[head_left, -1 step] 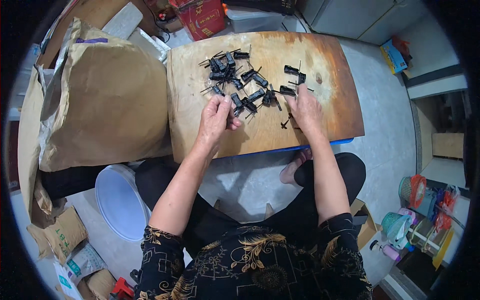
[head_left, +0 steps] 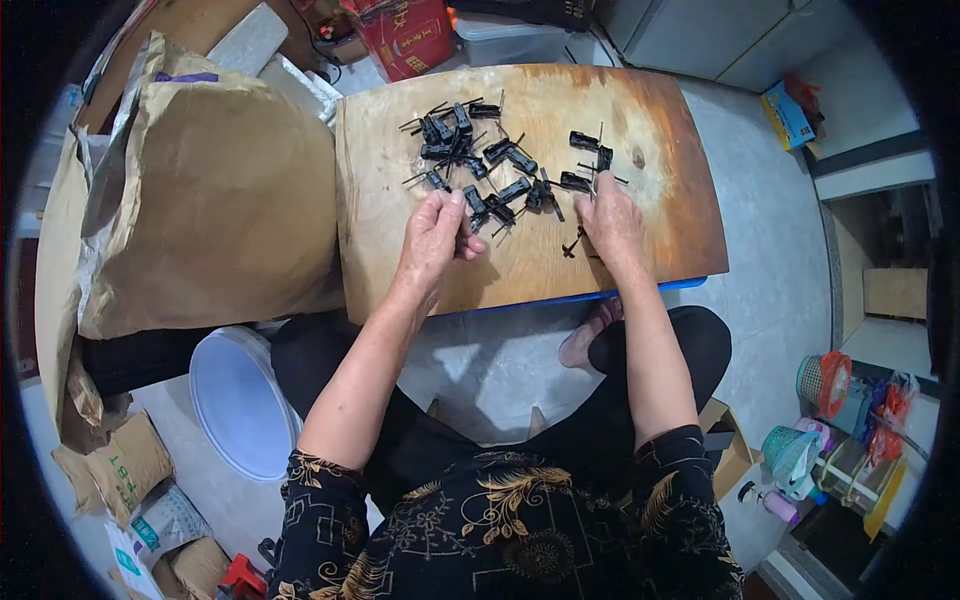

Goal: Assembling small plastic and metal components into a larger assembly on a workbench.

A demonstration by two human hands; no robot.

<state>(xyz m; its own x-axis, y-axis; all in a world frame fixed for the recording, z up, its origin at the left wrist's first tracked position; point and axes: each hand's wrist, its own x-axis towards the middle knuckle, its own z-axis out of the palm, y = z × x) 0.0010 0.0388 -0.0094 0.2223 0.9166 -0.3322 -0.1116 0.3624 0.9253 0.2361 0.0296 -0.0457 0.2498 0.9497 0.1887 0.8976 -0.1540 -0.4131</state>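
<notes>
Small black plastic parts with thin rods lie in a loose heap on the wooden tabletop. My left hand is at the near edge of this heap, thumb pressed against curled fingers. Whatever it pinches is too small or hidden to make out. Over to the right, my right hand has its fingertips closed at a black plastic part. Two similar black parts, an upper one and a lower one, lie beside those fingers. A small black cross-shaped piece rests below the right hand.
A large brown paper sack stands against the table's left side. Below it is a round white tub. A red box and a clear plastic bin stand beyond the table. Baskets and bags sit at the right.
</notes>
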